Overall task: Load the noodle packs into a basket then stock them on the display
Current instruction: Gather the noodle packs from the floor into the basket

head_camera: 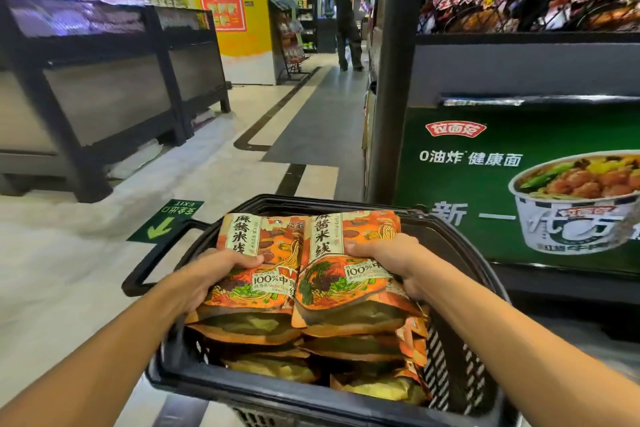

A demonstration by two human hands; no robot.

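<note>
Noodle packs gripped under thumbs, fingers seemingly beneath.

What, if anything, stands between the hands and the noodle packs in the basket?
Nothing visible. The left hand and right hand already grip stacks of noodle packs at the top of the black basket, thumbs on top.

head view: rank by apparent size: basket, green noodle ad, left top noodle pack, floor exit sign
1. Green noodle ad, cut off by the frame edge.
2. Basket, close to the ad; nearness to the camera inflates it, so order unsure.
3. Left top noodle pack, gripped by left hand.
4. Floor exit sign, smallest, farther off.
</note>
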